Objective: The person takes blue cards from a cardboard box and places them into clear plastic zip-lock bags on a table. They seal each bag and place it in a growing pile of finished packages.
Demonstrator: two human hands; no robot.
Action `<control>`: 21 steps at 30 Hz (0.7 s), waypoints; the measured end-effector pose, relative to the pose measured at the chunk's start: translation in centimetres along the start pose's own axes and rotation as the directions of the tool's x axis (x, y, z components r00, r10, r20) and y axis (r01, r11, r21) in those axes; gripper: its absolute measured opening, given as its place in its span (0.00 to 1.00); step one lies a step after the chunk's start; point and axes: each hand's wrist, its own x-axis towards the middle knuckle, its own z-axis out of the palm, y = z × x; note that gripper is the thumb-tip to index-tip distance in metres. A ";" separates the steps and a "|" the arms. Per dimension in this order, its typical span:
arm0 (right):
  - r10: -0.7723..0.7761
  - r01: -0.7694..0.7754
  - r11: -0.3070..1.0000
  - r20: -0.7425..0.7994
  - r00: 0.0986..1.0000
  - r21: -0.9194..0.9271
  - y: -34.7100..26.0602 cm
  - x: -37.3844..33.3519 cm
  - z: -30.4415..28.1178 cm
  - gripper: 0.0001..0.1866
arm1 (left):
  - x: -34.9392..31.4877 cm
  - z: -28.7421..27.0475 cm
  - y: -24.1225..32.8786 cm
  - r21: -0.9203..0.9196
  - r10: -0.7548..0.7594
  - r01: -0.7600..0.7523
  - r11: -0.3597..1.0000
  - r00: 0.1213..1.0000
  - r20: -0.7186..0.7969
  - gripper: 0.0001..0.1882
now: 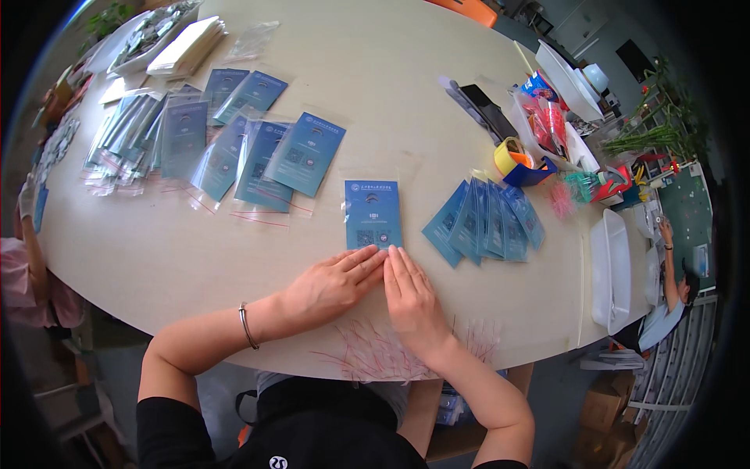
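A blue printed card (373, 213) in a clear plastic sleeve lies flat on the table in front of me. My left hand (334, 280) rests at its lower edge with fingers stretched out flat. Beside it, my right hand (412, 295) lies the same way, its fingertips touching the card's bottom edge close to the left fingertips. Neither hand grips anything. Thin clear strips with red lines (367, 353) are scattered under and around my wrists, near the table's front edge. The lower end of the sleeve is hidden by my fingers.
Bagged blue cards (308, 154) overlap in a row at the left. More blue cards (476, 223) are fanned out at the right. A tape dispenser (519, 162), a dark phone (486, 112) and white trays (609, 270) line the right edge. Other people sit at both sides.
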 end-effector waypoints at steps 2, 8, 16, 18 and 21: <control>0.042 -0.043 0.999 0.054 0.998 0.018 -0.2 -0.2 -0.6 0.27 | -0.4 -0.3 -0.1 -0.013 -0.021 0.021 1.000 1.000 0.009 0.27; 0.172 -0.172 0.985 0.115 0.978 -0.010 0.8 -1.5 -0.6 0.33 | -3.3 -0.2 -1.3 0.152 -0.150 0.142 0.978 0.988 0.045 0.28; 0.357 -0.343 0.918 0.043 0.933 -0.198 2.7 -3.3 -2.8 0.32 | -2.7 -1.1 -2.7 0.221 -0.341 0.329 0.918 0.940 0.020 0.35; 0.304 -0.307 0.938 -0.045 0.952 -0.160 2.2 -2.7 -3.4 0.27 | -1.3 -1.7 -1.0 0.128 -0.271 0.259 0.957 0.959 0.081 0.32; 0.286 -0.279 0.955 -0.056 0.957 0.105 1.6 -2.0 -3.7 0.21 | 0.1 -2.0 -2.3 -0.006 -0.126 0.126 0.992 0.992 0.032 0.25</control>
